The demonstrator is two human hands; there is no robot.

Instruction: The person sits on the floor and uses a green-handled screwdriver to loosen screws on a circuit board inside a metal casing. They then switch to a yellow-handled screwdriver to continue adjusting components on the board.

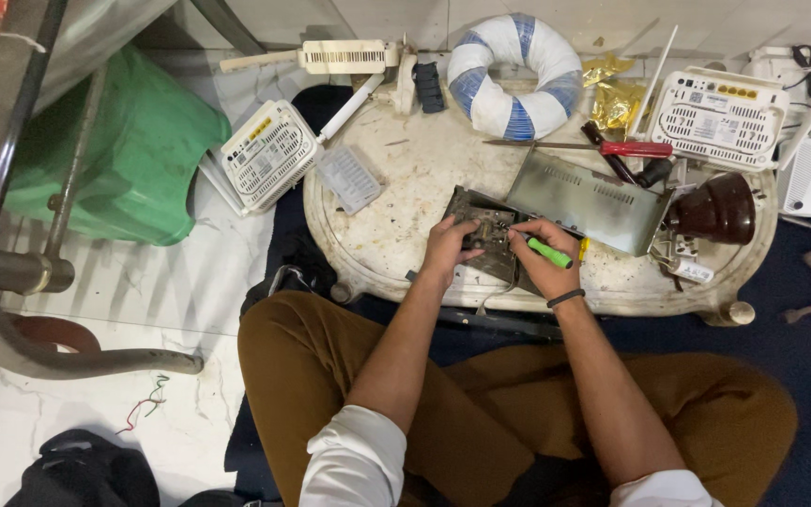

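Note:
A dark circuit board lies on a low white table in front of me. My left hand rests on the board's near left part and steadies it. My right hand grips a green-handled screwdriver whose tip points left onto the board. A grey metal case cover lies tilted just behind and right of the board, touching it.
White routers sit at the table's left and right ends. A blue-and-white coil, a red-handled screwdriver, a brown dome-shaped object and a small clear parts box are also there. A green bin stands at left.

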